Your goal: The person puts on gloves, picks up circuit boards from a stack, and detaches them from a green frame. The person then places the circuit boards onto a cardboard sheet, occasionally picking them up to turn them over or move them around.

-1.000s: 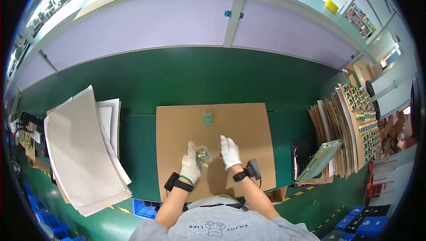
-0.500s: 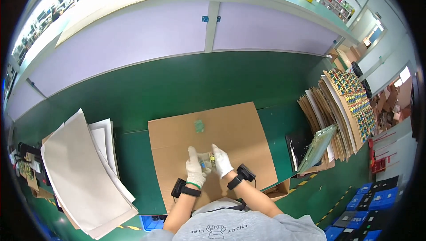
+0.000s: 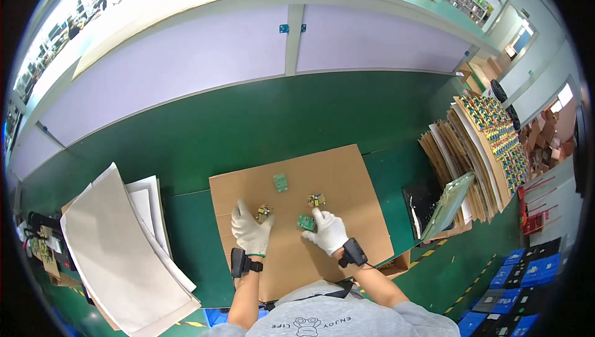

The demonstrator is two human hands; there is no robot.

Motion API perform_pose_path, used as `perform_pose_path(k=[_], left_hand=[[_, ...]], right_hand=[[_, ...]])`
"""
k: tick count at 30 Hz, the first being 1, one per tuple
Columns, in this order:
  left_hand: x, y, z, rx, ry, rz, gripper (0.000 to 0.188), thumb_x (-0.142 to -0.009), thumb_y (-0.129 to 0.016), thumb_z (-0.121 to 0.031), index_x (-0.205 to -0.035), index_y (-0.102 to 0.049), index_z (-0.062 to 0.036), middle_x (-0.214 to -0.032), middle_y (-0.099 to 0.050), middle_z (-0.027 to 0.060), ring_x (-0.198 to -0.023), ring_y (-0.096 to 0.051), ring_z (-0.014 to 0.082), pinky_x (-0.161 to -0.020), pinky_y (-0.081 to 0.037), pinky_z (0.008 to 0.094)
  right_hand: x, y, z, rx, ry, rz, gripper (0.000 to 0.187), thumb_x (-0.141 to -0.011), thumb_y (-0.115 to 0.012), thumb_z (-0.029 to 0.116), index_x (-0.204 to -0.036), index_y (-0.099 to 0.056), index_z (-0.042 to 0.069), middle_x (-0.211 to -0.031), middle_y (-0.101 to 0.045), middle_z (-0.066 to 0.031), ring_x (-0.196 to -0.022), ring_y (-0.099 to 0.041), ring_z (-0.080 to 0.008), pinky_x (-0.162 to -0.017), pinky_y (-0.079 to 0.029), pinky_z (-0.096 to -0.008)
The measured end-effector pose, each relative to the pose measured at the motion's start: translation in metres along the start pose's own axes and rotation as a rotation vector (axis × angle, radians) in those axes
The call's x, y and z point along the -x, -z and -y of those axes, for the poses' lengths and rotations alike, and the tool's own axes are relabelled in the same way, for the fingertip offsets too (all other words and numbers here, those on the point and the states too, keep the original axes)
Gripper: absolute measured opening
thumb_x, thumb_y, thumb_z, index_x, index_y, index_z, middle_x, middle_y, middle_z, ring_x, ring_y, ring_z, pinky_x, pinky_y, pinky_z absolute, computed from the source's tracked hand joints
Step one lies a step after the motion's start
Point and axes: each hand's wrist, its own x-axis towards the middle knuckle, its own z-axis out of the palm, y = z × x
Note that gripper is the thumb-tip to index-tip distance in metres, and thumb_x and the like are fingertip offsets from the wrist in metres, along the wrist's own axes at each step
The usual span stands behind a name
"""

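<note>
on cardboard (image 3: 350,182): green board (image 3: 280,182) flat near far edge; second green board (image 3: 305,223) near middle; yellowish board (image 3: 317,200) just beyond middle; second yellowish board (image 3: 264,212) left of middle.

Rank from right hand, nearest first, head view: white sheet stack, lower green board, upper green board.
1. Lower green board: just left of right hand.
2. Upper green board: farther up the cardboard.
3. White sheet stack: left of the cardboard.

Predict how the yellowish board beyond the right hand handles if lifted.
The yellowish board looks small, so probably light. Parts crowd its upper face, so a squeeze there may damage it. Its angular outline suggests it won't roll.
</note>
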Motion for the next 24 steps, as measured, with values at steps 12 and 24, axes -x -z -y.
perform_pose_path(k=[12,24], left_hand=[[-0.073,-0.05,-0.072,-0.242,-0.298,0.417,0.047,-0.066,-0.078,-0.037,-0.104,-0.062,-0.0155,-0.101,-0.062,0.0101,-0.088,-0.064,0.0345,-0.071,-0.053,0.0443],[-0.081,-0.055,-0.073,-0.204,-0.372,0.546,0.053,-0.078,-0.067,-0.04,-0.117,-0.059,-0.0039,-0.099,-0.068,0.0179,-0.094,-0.065,0.035,-0.079,-0.052,0.0423]], right_hand=[[-0.01,-0.025,0.009,-0.239,-0.329,-0.267,0.028,-0.087,-0.059,0.028,-0.105,-0.062,0.007,-0.1,-0.063,-0.0189,-0.087,-0.063,-0.0377,-0.074,-0.051,-0.0471],[0.065,-0.017,-0.021,-0.38,-0.394,-0.087,0.028,-0.088,-0.056,0.029,-0.107,-0.062,0.009,-0.107,-0.062,-0.0177,-0.094,-0.061,-0.037,-0.085,-0.049,-0.0459]])
